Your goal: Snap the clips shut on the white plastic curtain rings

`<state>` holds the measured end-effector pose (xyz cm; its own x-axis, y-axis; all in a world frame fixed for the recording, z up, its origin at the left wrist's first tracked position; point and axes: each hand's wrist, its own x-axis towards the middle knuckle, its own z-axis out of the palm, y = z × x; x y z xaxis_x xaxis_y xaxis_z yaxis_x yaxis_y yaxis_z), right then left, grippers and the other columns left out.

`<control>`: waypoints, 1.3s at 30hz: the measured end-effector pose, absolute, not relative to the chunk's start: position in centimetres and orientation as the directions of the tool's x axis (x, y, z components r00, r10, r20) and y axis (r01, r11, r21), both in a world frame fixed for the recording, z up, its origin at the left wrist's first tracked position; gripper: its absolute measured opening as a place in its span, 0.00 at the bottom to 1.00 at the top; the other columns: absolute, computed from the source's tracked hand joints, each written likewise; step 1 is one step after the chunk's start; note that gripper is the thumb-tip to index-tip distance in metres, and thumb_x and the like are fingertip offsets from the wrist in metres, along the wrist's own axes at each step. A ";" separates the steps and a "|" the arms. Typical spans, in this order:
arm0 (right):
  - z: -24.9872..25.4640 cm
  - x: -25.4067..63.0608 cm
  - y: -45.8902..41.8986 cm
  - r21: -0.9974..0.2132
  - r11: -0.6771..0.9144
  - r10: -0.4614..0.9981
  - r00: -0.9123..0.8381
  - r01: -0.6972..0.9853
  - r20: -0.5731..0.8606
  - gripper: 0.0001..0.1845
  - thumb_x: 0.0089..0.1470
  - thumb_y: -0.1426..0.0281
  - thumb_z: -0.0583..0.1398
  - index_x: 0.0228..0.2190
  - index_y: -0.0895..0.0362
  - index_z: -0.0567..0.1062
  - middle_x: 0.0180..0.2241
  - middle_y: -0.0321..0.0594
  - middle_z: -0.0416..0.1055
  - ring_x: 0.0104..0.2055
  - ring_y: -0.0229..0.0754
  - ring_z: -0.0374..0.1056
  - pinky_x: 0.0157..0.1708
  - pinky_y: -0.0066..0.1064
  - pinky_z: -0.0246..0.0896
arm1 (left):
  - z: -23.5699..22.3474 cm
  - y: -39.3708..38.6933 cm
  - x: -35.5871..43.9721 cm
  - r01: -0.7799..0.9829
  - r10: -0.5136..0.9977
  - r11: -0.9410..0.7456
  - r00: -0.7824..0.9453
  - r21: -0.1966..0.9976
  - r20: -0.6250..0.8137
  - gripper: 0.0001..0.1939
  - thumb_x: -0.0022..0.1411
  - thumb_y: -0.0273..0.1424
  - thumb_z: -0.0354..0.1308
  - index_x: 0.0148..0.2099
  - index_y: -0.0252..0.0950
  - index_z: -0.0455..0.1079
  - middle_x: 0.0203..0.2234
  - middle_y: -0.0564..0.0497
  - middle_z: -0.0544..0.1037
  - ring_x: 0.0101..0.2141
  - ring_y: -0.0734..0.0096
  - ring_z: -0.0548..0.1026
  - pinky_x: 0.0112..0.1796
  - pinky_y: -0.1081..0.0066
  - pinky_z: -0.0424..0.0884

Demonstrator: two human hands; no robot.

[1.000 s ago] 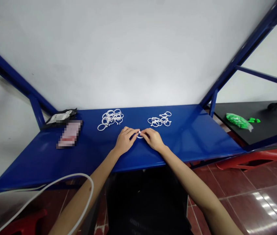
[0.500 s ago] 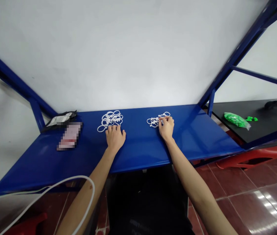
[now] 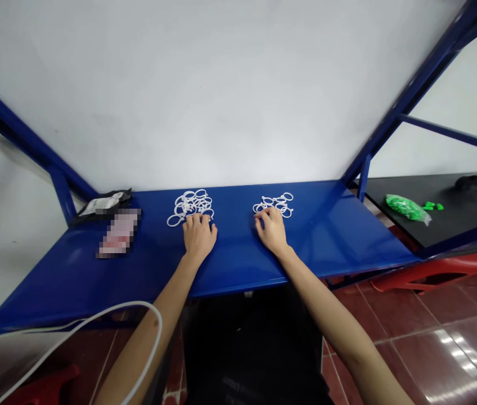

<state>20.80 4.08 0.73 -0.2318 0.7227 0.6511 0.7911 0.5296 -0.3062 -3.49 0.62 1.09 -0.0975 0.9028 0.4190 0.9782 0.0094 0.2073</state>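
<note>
Two groups of thin white plastic rings, each ring with a small nub, lie on a blue tabletop (image 3: 234, 247). The larger pile of rings (image 3: 185, 203) is just beyond my left hand (image 3: 200, 235), which rests palm down with its fingers apart. Its fingertips touch or cover the near edge of that pile. Over the near side of the smaller group of rings (image 3: 288, 197) lies my right hand (image 3: 271, 229), fingers bent forward and thumb apart. Some rings there are partly hidden by the fingers, and nothing shows gripped in either hand.
On the left lie a black plastic package (image 3: 106, 206) and a blurred-out pinkish item (image 3: 120, 232). A white cable (image 3: 107, 310) loops across the lower left. To the right, a black table (image 3: 441, 225) holds a bag of green pieces (image 3: 407, 208); a red stool (image 3: 432, 271) stands below.
My right hand has moved left and slightly nearer me, uncovering rings on the right side of the smaller group. My left hand has barely shifted; a ring by its fingertips has moved slightly.
</note>
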 end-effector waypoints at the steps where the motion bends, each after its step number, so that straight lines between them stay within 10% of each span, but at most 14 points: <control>1: 0.7 20.6 3.9 -0.295 0.556 0.718 -0.270 0.777 0.642 0.09 0.64 0.72 0.56 0.40 0.56 0.77 0.42 0.48 0.70 0.45 0.50 0.64 0.47 0.42 0.62 | 1.1 0.6 -3.5 0.977 0.905 -0.010 -0.082 0.214 0.417 0.15 0.66 0.34 0.51 0.50 0.33 0.73 0.48 0.35 0.73 0.52 0.41 0.66 0.48 0.50 0.64; 16: 1.6 19.3 1.9 -0.364 0.765 0.640 -0.569 0.531 0.516 0.15 0.64 0.72 0.56 0.51 0.53 0.73 0.52 0.46 0.71 0.52 0.48 0.68 0.53 0.42 0.65 | 1.2 -0.8 -2.0 0.706 0.866 -0.465 0.237 0.535 0.440 0.08 0.68 0.28 0.52 0.46 0.40 0.72 0.41 0.48 0.80 0.47 0.60 0.74 0.51 0.58 0.71; 39: 1.5 19.1 1.2 -0.611 0.630 0.770 -0.485 0.479 0.414 0.10 0.60 0.66 0.63 0.45 0.52 0.76 0.37 0.37 0.78 0.37 0.39 0.74 0.39 0.30 0.66 | 0.8 -0.7 -1.8 0.311 0.947 -0.322 0.111 0.894 0.302 0.10 0.67 0.37 0.55 0.44 0.38 0.71 0.36 0.50 0.79 0.34 0.69 0.80 0.37 0.67 0.79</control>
<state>19.13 1.22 1.52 -0.4848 0.7702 0.4144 0.4785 0.6302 -0.6115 -1.78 -0.68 0.81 0.1112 0.9468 0.3019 0.3112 -0.3217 0.8942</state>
